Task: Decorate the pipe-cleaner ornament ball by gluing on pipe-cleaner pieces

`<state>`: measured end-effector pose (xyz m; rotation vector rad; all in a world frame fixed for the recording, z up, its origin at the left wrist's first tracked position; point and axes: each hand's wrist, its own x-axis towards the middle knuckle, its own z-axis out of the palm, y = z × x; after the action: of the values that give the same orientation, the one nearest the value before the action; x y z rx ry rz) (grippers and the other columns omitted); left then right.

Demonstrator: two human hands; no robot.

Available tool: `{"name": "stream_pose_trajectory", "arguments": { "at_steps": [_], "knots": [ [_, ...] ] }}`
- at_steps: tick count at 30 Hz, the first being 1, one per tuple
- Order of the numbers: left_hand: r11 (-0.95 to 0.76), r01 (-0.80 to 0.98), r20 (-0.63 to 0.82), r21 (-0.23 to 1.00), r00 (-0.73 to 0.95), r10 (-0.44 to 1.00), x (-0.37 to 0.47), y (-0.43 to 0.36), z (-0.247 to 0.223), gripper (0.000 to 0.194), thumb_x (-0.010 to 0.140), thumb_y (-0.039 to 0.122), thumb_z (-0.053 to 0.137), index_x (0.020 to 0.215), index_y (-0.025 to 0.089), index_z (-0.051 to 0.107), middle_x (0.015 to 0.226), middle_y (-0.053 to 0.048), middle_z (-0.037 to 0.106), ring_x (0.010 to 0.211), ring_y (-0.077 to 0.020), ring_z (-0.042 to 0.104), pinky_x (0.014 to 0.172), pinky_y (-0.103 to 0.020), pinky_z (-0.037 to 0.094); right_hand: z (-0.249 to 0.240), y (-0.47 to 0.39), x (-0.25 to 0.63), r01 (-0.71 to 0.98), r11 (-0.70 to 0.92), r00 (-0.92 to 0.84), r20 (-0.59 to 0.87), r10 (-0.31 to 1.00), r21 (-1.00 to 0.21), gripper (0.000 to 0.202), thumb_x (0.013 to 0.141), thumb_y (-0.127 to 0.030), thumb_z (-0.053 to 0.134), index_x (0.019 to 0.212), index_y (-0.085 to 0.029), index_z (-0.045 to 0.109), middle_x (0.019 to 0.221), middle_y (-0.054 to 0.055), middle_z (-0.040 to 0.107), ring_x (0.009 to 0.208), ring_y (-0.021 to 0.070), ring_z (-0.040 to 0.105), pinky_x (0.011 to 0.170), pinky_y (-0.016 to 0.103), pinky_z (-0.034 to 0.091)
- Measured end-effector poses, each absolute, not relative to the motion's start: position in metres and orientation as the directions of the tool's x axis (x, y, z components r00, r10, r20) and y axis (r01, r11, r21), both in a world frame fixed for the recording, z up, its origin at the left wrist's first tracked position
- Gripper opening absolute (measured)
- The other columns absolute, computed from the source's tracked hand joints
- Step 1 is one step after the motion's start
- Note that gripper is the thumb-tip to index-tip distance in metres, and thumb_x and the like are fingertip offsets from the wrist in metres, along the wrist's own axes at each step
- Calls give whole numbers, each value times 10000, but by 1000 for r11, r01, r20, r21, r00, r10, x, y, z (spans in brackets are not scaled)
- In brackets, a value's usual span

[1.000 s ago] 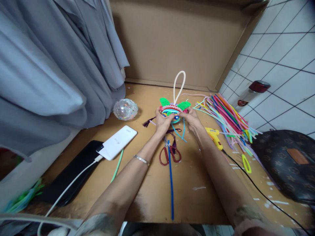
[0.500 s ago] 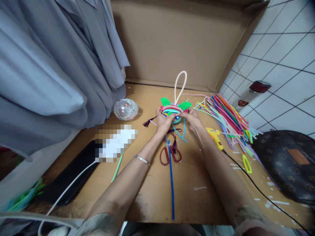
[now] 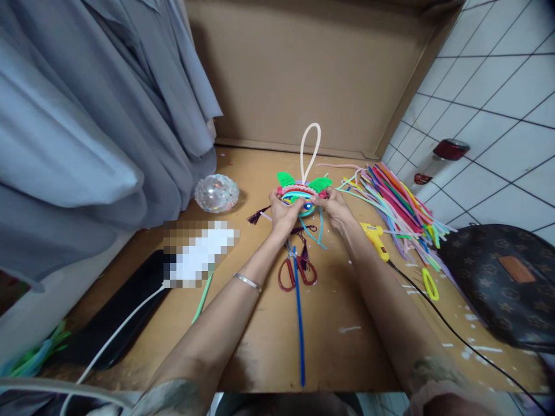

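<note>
A colourful round craft ornament (image 3: 299,192) with green leaf-shaped ears and a white loop standing up from its top is held above the middle of the table. My left hand (image 3: 284,214) grips its left side, thumb on the front. On the right side, my right hand (image 3: 336,205) pinches the edge near a blue eye-like disc. Light blue strips hang below it. Red-handled scissors (image 3: 287,274) lie nearer me, with a dark blue pipe cleaner (image 3: 300,335) over them and dark tassels (image 3: 304,254) alongside.
A clear ball (image 3: 217,193) sits at the left, behind a black tray-like object (image 3: 125,318) and a white cable. To the right are a yellow glue gun (image 3: 376,240), many pipe cleaners (image 3: 399,202), yellow snips (image 3: 430,283) and a brown bag (image 3: 498,283). Cardboard (image 3: 321,75) stands behind.
The whole view has shifted slightly, so most things appear a little further left. Both hands keep their hold on the ornament.
</note>
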<state>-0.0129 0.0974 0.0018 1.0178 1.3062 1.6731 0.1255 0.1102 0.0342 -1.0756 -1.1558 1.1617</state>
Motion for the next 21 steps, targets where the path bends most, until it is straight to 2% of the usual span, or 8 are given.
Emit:
{"name": "stream_pose_trajectory", "arguments": {
  "at_steps": [5, 11, 16, 21],
  "knots": [
    [-177, -95, 128, 980, -384, 915, -12, 95, 6, 632, 658, 215, 815, 1203, 205, 494, 1140, -75, 658, 1069, -216, 685, 992, -349, 532, 36, 110, 127, -131, 119, -4, 121, 993, -984, 527, 424, -287, 944, 662, -259, 475, 622, -64, 517, 632, 138, 469, 625, 316, 473],
    [-188, -87, 138, 978, -403, 905, -12, 96, 5, 700, 643, 217, 832, 1256, 230, 495, 1137, -62, 665, 1081, -219, 679, 1003, -354, 531, 35, 111, 124, -92, 103, 45, 100, 994, -990, 523, 434, -244, 914, 651, -256, 439, 596, -74, 482, 621, 129, 446, 620, 311, 450],
    [-181, -99, 129, 979, -391, 912, -12, 99, 2, 674, 645, 229, 819, 1240, 216, 501, 1176, -81, 658, 1091, -224, 678, 994, -352, 537, 33, 112, 120, -109, 115, 63, 108, 992, -987, 477, 476, -220, 872, 719, -261, 464, 637, -68, 489, 711, 165, 522, 675, 331, 485],
    [-191, -94, 141, 977, -385, 912, -13, 101, -2, 657, 645, 243, 828, 1218, 222, 506, 1185, -82, 662, 1098, -226, 675, 1012, -365, 530, 37, 109, 115, -169, 143, 79, 131, 988, -975, 514, 449, -223, 862, 779, -270, 470, 680, -71, 530, 746, 176, 560, 689, 341, 515]
  ]
}}
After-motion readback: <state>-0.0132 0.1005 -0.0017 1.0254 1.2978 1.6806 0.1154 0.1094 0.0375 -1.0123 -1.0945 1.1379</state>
